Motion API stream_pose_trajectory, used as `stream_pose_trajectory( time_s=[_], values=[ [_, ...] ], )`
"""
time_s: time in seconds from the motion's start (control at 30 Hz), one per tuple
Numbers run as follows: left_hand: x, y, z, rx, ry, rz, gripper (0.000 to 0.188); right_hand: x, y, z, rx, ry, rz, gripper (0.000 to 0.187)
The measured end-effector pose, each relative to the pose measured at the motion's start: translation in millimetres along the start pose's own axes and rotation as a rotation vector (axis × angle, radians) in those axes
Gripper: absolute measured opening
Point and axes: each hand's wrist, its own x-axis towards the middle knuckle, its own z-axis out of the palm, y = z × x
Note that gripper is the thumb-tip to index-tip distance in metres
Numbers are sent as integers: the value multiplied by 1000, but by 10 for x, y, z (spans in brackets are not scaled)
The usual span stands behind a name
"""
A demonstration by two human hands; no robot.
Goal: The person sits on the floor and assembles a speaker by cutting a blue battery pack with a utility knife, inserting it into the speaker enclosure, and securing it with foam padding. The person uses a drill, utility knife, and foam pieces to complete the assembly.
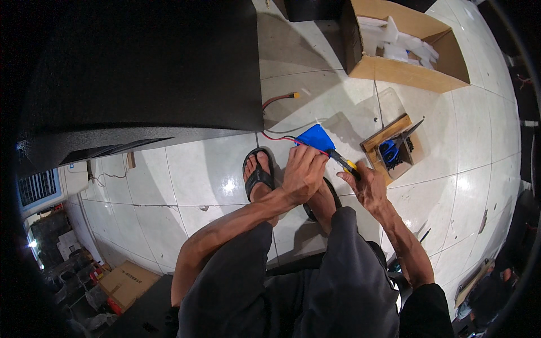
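glossy floor tiles (191, 169), matt cardboard box (406, 73)

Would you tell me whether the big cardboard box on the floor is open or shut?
Open. The cardboard box has no flaps closed over its top, and the white foam pieces inside it show plainly.

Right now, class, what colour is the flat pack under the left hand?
Blue: the flat pack shows best in the head view.

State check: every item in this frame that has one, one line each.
left hand: closed on blue pack
right hand: gripping yellow-handled tool
blue pack: on floor, red wire attached
yellow-handled tool: tip against pack
cardboard box: open, white foam inside
wooden tray: open, holding blue-handled scissors
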Motion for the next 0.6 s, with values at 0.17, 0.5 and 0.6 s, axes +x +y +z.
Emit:
stream_pose_trajectory(
  time_s=[0.17, 0.5, 0.6],
  values=[
    [-6, -35, -50, 47, -79, 127, 26, -44, 30, 104, 152, 107, 120, 47],
    [32, -29, -123, 71, -83, 141, 29, -30, -270, 164, 881, 101, 530, 36],
    [106, -137, -254, -5, -112, 172, 42, 138, -495, 177, 990, 119, 557, 30]
  ],
)
